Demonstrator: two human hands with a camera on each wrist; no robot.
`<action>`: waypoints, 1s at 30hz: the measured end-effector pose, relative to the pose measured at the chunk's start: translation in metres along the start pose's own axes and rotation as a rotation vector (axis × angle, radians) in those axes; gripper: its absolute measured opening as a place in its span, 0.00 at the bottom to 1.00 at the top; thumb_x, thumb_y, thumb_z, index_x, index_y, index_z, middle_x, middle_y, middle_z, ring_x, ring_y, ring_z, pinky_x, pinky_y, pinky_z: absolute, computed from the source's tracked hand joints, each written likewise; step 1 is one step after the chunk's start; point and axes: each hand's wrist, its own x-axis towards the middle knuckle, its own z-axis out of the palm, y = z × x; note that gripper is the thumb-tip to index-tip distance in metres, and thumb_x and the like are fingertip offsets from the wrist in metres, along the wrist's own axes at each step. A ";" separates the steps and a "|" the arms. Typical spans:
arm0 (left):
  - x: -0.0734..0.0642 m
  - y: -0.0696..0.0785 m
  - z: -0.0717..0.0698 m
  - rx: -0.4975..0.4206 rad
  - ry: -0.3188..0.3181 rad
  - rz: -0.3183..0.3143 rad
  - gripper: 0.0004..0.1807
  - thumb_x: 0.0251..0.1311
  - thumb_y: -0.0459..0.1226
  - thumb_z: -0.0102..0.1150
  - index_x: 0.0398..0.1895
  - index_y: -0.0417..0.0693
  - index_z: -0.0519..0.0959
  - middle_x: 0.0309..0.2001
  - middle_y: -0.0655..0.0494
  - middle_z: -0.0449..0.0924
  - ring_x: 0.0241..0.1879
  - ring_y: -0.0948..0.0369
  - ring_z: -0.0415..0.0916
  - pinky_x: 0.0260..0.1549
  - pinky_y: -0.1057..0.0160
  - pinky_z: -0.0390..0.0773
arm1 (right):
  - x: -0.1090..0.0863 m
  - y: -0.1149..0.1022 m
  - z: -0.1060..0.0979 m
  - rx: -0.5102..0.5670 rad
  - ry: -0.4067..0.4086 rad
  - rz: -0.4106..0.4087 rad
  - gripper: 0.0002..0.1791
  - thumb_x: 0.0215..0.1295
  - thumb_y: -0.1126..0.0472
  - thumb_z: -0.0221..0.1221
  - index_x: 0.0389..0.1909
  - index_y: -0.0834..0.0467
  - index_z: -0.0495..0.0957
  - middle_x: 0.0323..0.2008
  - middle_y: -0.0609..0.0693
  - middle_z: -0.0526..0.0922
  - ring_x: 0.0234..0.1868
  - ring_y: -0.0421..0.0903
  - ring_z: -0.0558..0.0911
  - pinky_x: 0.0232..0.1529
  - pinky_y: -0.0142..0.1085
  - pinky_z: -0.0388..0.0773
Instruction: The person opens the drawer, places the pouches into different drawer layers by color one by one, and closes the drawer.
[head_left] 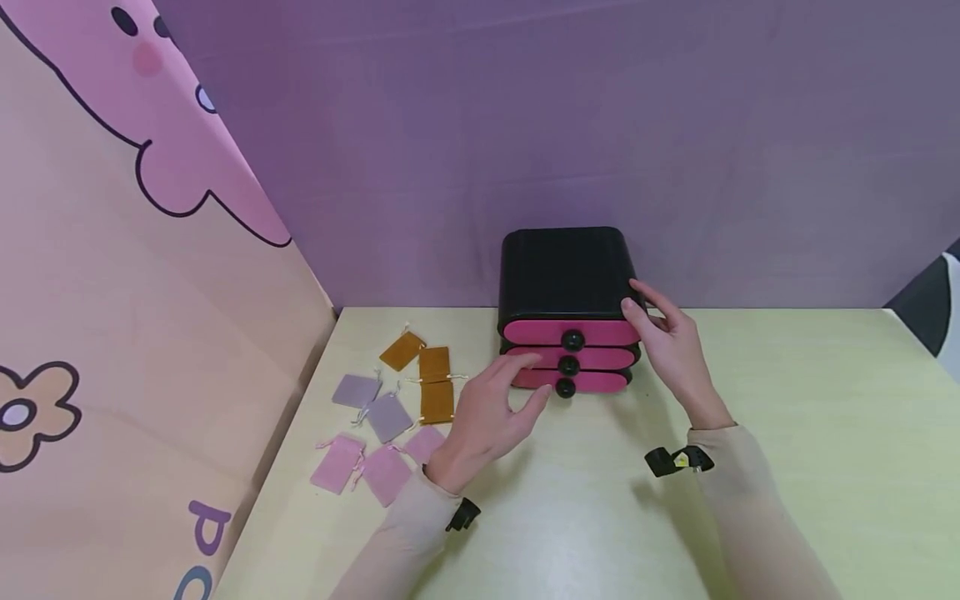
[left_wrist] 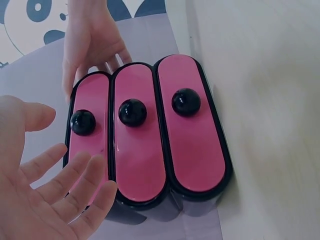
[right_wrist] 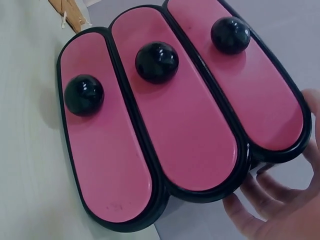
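Observation:
A small black cabinet [head_left: 562, 268] with three pink drawer fronts stacked one above another stands against the purple backdrop. Each front carries a round black knob [right_wrist: 157, 62], and all three drawers look closed. My left hand [head_left: 487, 417] hovers before the cabinet's left front, its fingers spread and holding nothing. In the left wrist view, that palm [left_wrist: 45, 195] faces the drawer fronts. My right hand [head_left: 675, 354] rests against the cabinet's right side, thumb near the front upper edge. Its fingers [right_wrist: 270, 192] reach along that side in the right wrist view.
Left of the cabinet lie several small drawstring pouches: brown ones [head_left: 437, 402], grey ones [head_left: 389, 417] and pink ones [head_left: 339, 463]. The pale table [head_left: 600, 517] meets a purple backdrop [head_left: 480, 150] behind and a patterned panel [head_left: 150, 333] on the left.

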 end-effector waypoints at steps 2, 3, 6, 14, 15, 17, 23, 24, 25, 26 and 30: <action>0.004 0.001 0.003 -0.007 0.001 0.006 0.24 0.74 0.51 0.60 0.69 0.55 0.79 0.65 0.60 0.83 0.60 0.59 0.84 0.57 0.56 0.84 | 0.001 0.001 0.000 0.005 0.007 -0.002 0.34 0.80 0.38 0.53 0.82 0.39 0.64 0.84 0.50 0.61 0.73 0.55 0.76 0.56 0.30 0.72; 0.006 0.002 0.004 -0.010 0.002 0.007 0.24 0.74 0.51 0.60 0.69 0.55 0.79 0.65 0.61 0.83 0.60 0.60 0.84 0.56 0.57 0.83 | 0.001 0.001 0.000 0.008 0.010 -0.003 0.33 0.80 0.38 0.53 0.82 0.39 0.64 0.84 0.50 0.61 0.71 0.51 0.78 0.54 0.28 0.72; 0.011 0.004 0.008 -0.018 -0.004 -0.003 0.25 0.74 0.51 0.60 0.70 0.58 0.78 0.65 0.62 0.83 0.59 0.62 0.83 0.57 0.57 0.83 | 0.002 0.002 0.001 0.020 0.017 -0.008 0.33 0.80 0.38 0.54 0.82 0.39 0.65 0.83 0.50 0.62 0.64 0.37 0.78 0.49 0.26 0.72; 0.022 0.008 0.017 -0.045 -0.029 -0.041 0.25 0.75 0.51 0.59 0.72 0.61 0.76 0.61 0.60 0.86 0.60 0.60 0.82 0.58 0.53 0.82 | 0.001 0.005 0.002 0.035 0.020 -0.016 0.33 0.81 0.39 0.54 0.82 0.39 0.64 0.83 0.51 0.62 0.56 0.27 0.75 0.47 0.26 0.72; 0.023 0.008 0.018 -0.065 -0.032 -0.043 0.25 0.75 0.50 0.59 0.72 0.61 0.76 0.60 0.59 0.86 0.58 0.60 0.84 0.56 0.55 0.83 | 0.001 0.005 0.002 0.037 0.018 -0.016 0.33 0.81 0.39 0.54 0.82 0.38 0.64 0.83 0.51 0.61 0.57 0.28 0.75 0.48 0.26 0.72; 0.024 0.009 0.020 -0.123 -0.045 -0.058 0.25 0.75 0.50 0.59 0.72 0.61 0.76 0.58 0.58 0.87 0.52 0.62 0.86 0.54 0.59 0.84 | 0.000 0.006 0.003 0.037 0.014 -0.018 0.33 0.81 0.39 0.53 0.82 0.38 0.63 0.84 0.50 0.61 0.58 0.29 0.74 0.51 0.26 0.72; 0.026 0.011 0.023 -0.293 -0.072 -0.095 0.25 0.75 0.48 0.60 0.73 0.60 0.75 0.56 0.55 0.88 0.43 0.66 0.87 0.48 0.68 0.84 | -0.001 0.004 0.003 0.035 0.012 -0.015 0.33 0.81 0.38 0.53 0.82 0.38 0.63 0.84 0.49 0.61 0.60 0.31 0.74 0.54 0.26 0.71; 0.027 0.011 0.023 -0.297 -0.071 -0.095 0.25 0.75 0.48 0.60 0.73 0.60 0.75 0.56 0.55 0.88 0.44 0.66 0.87 0.47 0.68 0.84 | -0.001 0.004 0.003 0.038 0.013 -0.014 0.33 0.81 0.38 0.53 0.82 0.38 0.63 0.84 0.50 0.61 0.60 0.32 0.75 0.53 0.27 0.72; 0.028 0.012 0.023 -0.298 -0.069 -0.095 0.25 0.75 0.48 0.60 0.73 0.60 0.75 0.56 0.55 0.88 0.44 0.65 0.87 0.47 0.68 0.84 | -0.001 0.003 0.003 0.039 0.015 -0.013 0.33 0.81 0.38 0.53 0.82 0.38 0.64 0.84 0.50 0.61 0.60 0.32 0.75 0.53 0.26 0.72; 0.029 0.013 0.023 -0.296 -0.071 -0.097 0.25 0.75 0.47 0.60 0.73 0.60 0.75 0.56 0.55 0.87 0.45 0.65 0.87 0.47 0.68 0.84 | -0.001 0.003 0.003 0.038 0.016 -0.014 0.33 0.81 0.38 0.53 0.82 0.38 0.64 0.84 0.50 0.61 0.60 0.32 0.75 0.53 0.26 0.72; 0.031 0.017 0.025 -0.282 -0.080 -0.112 0.26 0.75 0.47 0.61 0.74 0.61 0.74 0.58 0.56 0.87 0.45 0.65 0.86 0.46 0.68 0.84 | -0.001 0.004 0.003 0.047 0.020 -0.013 0.33 0.80 0.39 0.54 0.82 0.38 0.64 0.83 0.50 0.62 0.59 0.31 0.75 0.50 0.26 0.72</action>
